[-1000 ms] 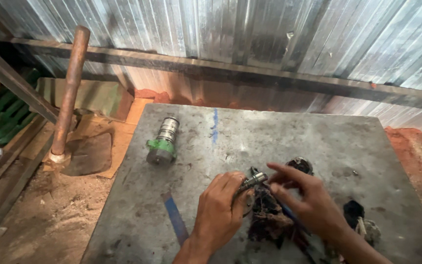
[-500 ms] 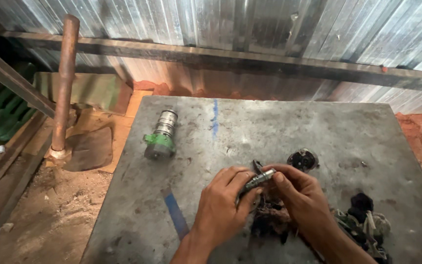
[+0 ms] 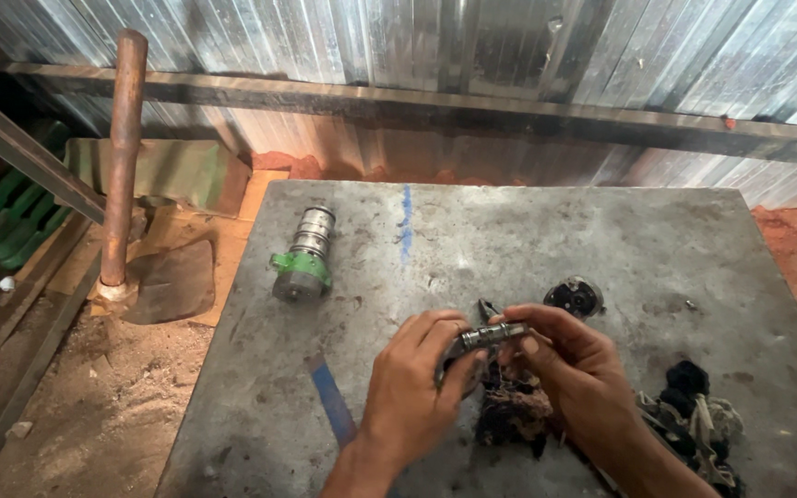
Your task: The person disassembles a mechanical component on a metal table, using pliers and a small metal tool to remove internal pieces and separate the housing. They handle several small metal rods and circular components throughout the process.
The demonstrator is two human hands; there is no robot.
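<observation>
My left hand (image 3: 412,387) and my right hand (image 3: 572,369) meet over the near middle of a grey metal table (image 3: 528,240). Between their fingertips they hold a small silver cylindrical metal part (image 3: 491,336), lying roughly level. Thin dark pliers tips (image 3: 486,309) poke up just behind it. Under the hands lies a dark greasy rag (image 3: 509,415). A green and silver cylindrical valve part (image 3: 303,255) lies on the table to the far left of the hands.
A small round black part (image 3: 574,296) sits right of the hands. A dirty black and white rag (image 3: 698,420) lies at the near right. Blue marks (image 3: 334,403) cross the table. A rusty pipe (image 3: 122,157) stands at left before a corrugated metal wall (image 3: 509,46).
The hands have stayed together on the small silver part, which has turned closer to level. The view has shifted slightly; the table things have not moved.
</observation>
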